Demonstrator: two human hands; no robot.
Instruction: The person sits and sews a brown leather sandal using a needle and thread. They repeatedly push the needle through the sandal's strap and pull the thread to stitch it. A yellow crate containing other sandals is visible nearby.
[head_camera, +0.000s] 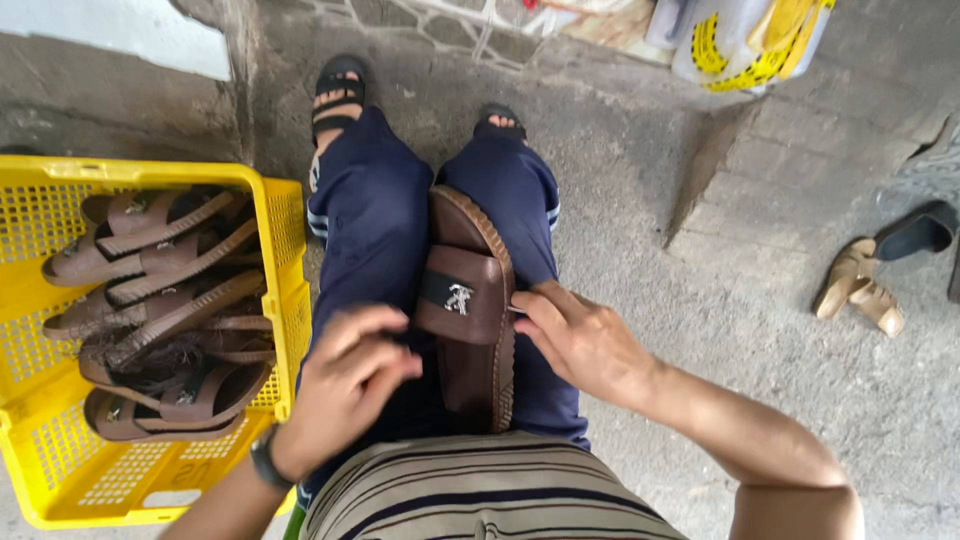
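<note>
A brown slide sandal (468, 300) with a stitched sole edge and a small metal ornament on its strap lies lengthwise between my knees on my dark blue trousers. My right hand (580, 340) presses against the sandal's right edge, fingers pinched at the stitching; a thin needle-like tip seems to sit there, too small to be sure. My left hand (345, 385) hovers beside the sandal's left edge with fingers curled, blurred, and whether it holds anything I cannot tell.
A yellow plastic crate (60, 470) at my left holds several brown sandals (160, 320). On the concrete floor to the right lie a tan sandal (858, 288) and a dark slipper (915, 232). Bags with yellow markings (745, 45) stand at the top.
</note>
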